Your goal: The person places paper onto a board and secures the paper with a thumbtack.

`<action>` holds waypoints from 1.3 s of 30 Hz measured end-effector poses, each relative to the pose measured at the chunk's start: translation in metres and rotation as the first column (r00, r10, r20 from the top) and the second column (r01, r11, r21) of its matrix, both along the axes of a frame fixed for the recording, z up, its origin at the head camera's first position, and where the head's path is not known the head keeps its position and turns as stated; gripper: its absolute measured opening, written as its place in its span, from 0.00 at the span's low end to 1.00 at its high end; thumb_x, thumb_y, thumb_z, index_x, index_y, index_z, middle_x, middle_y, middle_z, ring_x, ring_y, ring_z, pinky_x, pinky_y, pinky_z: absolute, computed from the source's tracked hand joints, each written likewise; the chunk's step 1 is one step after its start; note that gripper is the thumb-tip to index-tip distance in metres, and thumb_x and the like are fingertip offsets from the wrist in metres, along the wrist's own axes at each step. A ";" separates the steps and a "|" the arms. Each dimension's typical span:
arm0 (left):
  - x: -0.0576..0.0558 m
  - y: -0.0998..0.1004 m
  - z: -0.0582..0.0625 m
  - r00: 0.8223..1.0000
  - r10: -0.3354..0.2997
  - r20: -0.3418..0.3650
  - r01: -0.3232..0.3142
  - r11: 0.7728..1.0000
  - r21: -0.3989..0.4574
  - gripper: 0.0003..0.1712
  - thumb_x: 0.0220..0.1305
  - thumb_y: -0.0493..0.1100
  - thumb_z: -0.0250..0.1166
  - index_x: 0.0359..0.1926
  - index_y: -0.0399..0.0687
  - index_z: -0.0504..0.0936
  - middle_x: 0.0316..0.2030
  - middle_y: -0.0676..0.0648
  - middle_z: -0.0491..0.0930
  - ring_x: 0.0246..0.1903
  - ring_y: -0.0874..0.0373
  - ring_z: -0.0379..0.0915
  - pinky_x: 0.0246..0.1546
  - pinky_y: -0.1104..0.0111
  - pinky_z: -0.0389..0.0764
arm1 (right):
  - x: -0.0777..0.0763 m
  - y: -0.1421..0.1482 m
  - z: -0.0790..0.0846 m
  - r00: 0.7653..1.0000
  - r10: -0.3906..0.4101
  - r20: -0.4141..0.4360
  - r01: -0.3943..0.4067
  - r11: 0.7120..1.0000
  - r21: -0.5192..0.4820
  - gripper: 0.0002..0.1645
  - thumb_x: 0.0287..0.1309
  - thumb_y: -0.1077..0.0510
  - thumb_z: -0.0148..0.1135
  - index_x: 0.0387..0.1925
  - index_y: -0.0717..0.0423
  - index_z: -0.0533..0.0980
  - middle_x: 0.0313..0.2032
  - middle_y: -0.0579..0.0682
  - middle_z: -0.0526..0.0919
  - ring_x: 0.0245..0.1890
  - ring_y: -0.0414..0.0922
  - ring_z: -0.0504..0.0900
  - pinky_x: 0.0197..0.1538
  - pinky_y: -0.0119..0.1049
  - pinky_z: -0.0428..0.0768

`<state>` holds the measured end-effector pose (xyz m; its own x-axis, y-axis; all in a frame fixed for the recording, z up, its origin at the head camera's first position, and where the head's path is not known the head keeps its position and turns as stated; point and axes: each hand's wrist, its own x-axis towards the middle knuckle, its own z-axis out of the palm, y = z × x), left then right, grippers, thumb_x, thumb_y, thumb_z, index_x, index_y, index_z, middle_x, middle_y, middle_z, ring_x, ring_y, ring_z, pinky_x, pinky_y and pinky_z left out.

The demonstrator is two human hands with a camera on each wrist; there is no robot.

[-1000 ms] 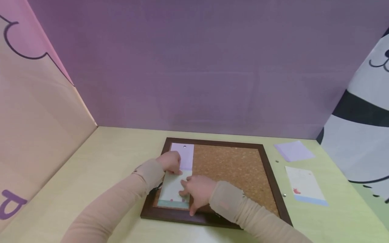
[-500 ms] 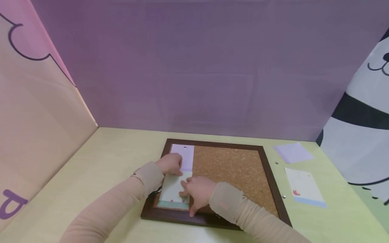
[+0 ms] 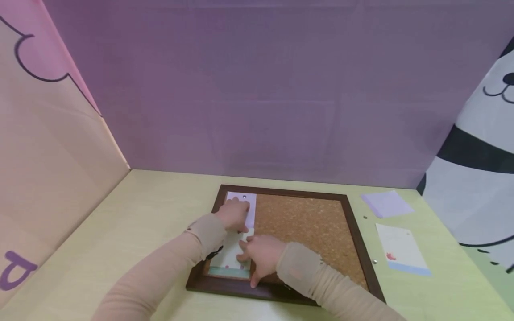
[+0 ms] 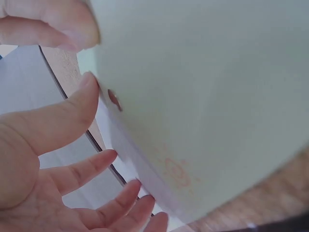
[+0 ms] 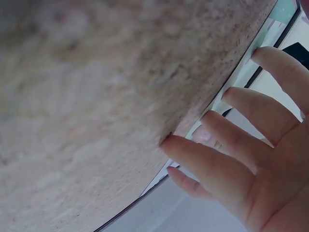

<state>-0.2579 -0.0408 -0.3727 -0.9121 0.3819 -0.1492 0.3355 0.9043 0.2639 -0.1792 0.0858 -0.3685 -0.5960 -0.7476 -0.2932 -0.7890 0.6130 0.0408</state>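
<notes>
A mint-white paper sheet (image 3: 229,252) lies on the left part of a framed cork board (image 3: 297,218), below a lilac sheet (image 3: 250,214). A small metal pushpin (image 4: 115,100) sits on the white sheet near its upper edge. My left hand (image 3: 234,215) lies over the lilac sheet with fingers spread; in the left wrist view its thumb (image 4: 87,92) is right beside the pin. My right hand (image 3: 265,254) rests spread at the right edge of the white sheet, fingertips on paper and cork. Another pin (image 3: 244,196) is at the lilac sheet's top.
Right of the board, on the pale table (image 3: 160,196), lie another lilac sheet (image 3: 387,204) and a white sheet with a blue border (image 3: 403,249). Two loose pins (image 3: 365,217) are scattered beside the frame. A purple backdrop (image 3: 261,98) stands behind.
My left hand has shifted up and to the right, its curled fingers spreading out, and the pin on the white sheet has come into sight. The right hand stays in place.
</notes>
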 end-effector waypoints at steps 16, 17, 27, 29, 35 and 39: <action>0.000 0.006 0.006 0.998 -0.054 0.011 0.055 0.998 -0.021 0.18 0.43 0.41 0.77 0.32 0.38 0.79 0.29 0.44 0.80 0.31 0.52 0.75 0.40 0.61 0.79 | -0.001 0.004 -0.002 1.000 0.005 0.005 -0.005 0.999 -0.034 0.39 0.39 0.36 0.72 0.57 0.39 0.76 0.63 0.51 0.72 0.60 0.49 0.74 0.58 0.41 0.76; 0.000 0.006 0.006 0.998 -0.059 0.009 0.059 0.998 -0.027 0.17 0.43 0.41 0.77 0.30 0.39 0.79 0.28 0.44 0.80 0.30 0.52 0.74 0.39 0.61 0.79 | 0.000 0.005 -0.003 1.000 0.004 0.012 -0.004 0.999 -0.041 0.39 0.39 0.37 0.72 0.57 0.40 0.76 0.63 0.51 0.72 0.60 0.49 0.73 0.58 0.40 0.76; 0.001 0.008 0.006 0.999 -0.053 0.004 0.053 0.997 -0.049 0.18 0.42 0.43 0.78 0.31 0.38 0.80 0.29 0.43 0.81 0.32 0.51 0.75 0.41 0.60 0.79 | -0.002 0.020 -0.002 0.988 0.021 0.150 0.005 0.985 -0.175 0.31 0.46 0.43 0.71 0.54 0.46 0.78 0.61 0.52 0.74 0.60 0.48 0.74 0.61 0.39 0.72; 0.001 0.008 0.006 0.999 -0.040 0.010 0.041 0.998 -0.049 0.19 0.42 0.43 0.78 0.33 0.38 0.81 0.31 0.43 0.81 0.34 0.51 0.75 0.42 0.61 0.79 | -0.004 0.025 0.000 0.980 0.033 0.197 0.012 0.975 -0.221 0.29 0.49 0.45 0.70 0.53 0.49 0.79 0.60 0.54 0.75 0.59 0.48 0.75 0.62 0.38 0.72; -0.001 0.010 0.002 1.000 -0.024 0.013 0.024 0.998 -0.058 0.19 0.43 0.43 0.78 0.34 0.38 0.81 0.30 0.44 0.81 0.32 0.53 0.74 0.40 0.63 0.79 | -0.006 0.039 0.005 0.959 0.066 0.277 0.033 0.940 -0.339 0.27 0.52 0.45 0.68 0.51 0.55 0.79 0.56 0.56 0.78 0.56 0.49 0.77 0.60 0.37 0.74; 0.000 0.009 0.001 1.000 -0.018 0.008 0.019 0.999 -0.051 0.18 0.42 0.43 0.78 0.31 0.39 0.80 0.28 0.45 0.80 0.30 0.54 0.74 0.39 0.64 0.78 | -0.011 0.051 0.008 0.950 0.057 0.307 0.069 0.922 -0.382 0.27 0.53 0.46 0.66 0.51 0.57 0.79 0.55 0.56 0.79 0.56 0.49 0.78 0.60 0.39 0.74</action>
